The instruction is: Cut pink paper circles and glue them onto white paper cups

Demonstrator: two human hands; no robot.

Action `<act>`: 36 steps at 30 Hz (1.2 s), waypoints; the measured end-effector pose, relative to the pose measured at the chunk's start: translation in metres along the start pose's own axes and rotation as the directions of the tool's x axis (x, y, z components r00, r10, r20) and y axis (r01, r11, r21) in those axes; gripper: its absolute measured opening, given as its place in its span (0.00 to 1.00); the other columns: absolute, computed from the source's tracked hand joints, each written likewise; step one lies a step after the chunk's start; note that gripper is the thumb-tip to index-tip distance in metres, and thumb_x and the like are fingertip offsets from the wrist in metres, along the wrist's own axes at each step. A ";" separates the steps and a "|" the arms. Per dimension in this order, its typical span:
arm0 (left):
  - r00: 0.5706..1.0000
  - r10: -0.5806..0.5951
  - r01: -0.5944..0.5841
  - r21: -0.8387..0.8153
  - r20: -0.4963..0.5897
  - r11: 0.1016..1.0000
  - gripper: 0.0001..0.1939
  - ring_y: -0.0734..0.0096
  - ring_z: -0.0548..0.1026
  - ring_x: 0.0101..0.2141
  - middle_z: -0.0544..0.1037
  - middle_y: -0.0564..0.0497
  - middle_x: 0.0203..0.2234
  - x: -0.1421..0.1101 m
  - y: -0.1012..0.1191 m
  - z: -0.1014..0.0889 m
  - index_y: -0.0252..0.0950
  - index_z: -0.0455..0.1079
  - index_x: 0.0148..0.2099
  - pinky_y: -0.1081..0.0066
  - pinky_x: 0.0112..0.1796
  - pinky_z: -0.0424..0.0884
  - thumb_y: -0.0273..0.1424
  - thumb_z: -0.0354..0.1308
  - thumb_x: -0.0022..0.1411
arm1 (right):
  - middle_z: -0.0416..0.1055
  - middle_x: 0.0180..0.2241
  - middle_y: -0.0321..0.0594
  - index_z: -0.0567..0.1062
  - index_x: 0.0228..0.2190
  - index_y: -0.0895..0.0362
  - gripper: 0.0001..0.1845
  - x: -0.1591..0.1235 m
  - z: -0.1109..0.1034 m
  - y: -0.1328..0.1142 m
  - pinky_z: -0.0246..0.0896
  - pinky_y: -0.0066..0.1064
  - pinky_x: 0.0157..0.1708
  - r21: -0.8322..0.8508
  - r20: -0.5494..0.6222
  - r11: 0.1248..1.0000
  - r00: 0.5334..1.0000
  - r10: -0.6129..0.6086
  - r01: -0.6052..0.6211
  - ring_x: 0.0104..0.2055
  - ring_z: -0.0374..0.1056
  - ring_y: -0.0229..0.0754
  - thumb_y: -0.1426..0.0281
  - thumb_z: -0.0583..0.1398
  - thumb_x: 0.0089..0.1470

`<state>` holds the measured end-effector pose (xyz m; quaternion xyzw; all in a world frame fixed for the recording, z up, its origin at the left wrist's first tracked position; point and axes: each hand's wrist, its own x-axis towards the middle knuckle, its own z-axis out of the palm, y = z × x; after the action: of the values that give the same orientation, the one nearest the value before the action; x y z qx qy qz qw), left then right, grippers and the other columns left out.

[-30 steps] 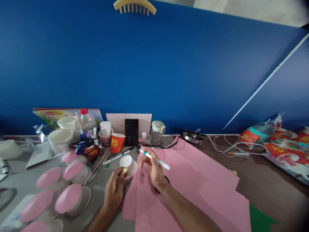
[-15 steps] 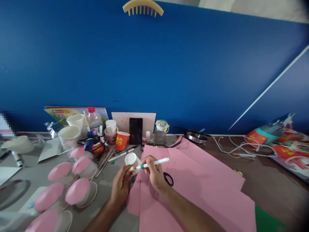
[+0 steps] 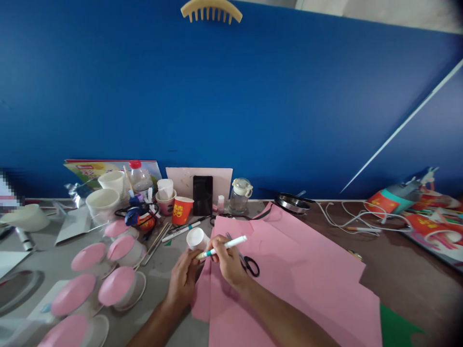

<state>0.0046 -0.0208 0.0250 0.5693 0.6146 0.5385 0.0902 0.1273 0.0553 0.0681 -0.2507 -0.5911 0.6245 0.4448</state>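
My right hand (image 3: 228, 264) grips a white marker (image 3: 236, 242) with a teal band, its tip pointing left. The fingertips of my left hand (image 3: 183, 277) are closed on a small pale yellow piece (image 3: 200, 256), whose kind I cannot make out. The marker's tip meets this piece or lies right at it. Just behind my fingers stands a small white paper cup (image 3: 197, 237). Large pink paper sheets (image 3: 296, 284) lie under my right forearm. Black-handled scissors (image 3: 251, 266) rest on them beside my right hand, their blades partly hidden.
Several cups with pink domed tops (image 3: 116, 285) fill the left side. Along the back stand a red paper cup (image 3: 183, 211), a black phone (image 3: 203, 195) and a glass jar (image 3: 240, 196). White cables (image 3: 338, 221) trail on the right, near a green sheet (image 3: 396, 325).
The marker has swung slightly down and left, closer to the left fingertips. More of the scissors shows beside my right hand. The view has shifted slightly.
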 end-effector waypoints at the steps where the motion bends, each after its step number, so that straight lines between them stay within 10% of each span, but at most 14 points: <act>1: 1.000 -0.001 0.001 0.010 -0.003 1.000 0.15 0.65 0.77 0.32 0.80 0.46 0.31 0.000 0.001 -0.001 0.35 0.74 0.41 0.68 0.34 0.72 0.35 0.48 0.65 | 0.54 0.15 0.30 0.66 0.19 0.57 0.22 -0.001 0.002 0.000 0.47 0.26 0.20 0.009 0.004 1.000 1.000 0.008 -0.008 0.19 0.51 0.33 0.54 0.53 0.56; 36: 0.994 -0.102 0.098 0.073 0.050 0.993 0.21 0.69 0.73 0.21 0.77 0.50 0.20 0.005 0.015 -0.003 0.35 0.73 0.31 0.73 0.26 0.68 0.40 0.43 0.65 | 0.54 0.15 0.28 0.66 0.21 0.55 0.19 -0.002 0.004 0.008 0.46 0.26 0.20 0.045 0.080 0.998 0.996 0.043 -0.046 0.19 0.50 0.33 0.56 0.53 0.56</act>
<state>0.0097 -0.0221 0.0399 0.5549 0.6584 0.4959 0.1131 0.1231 0.0521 0.0608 -0.2285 -0.5876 0.6573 0.4128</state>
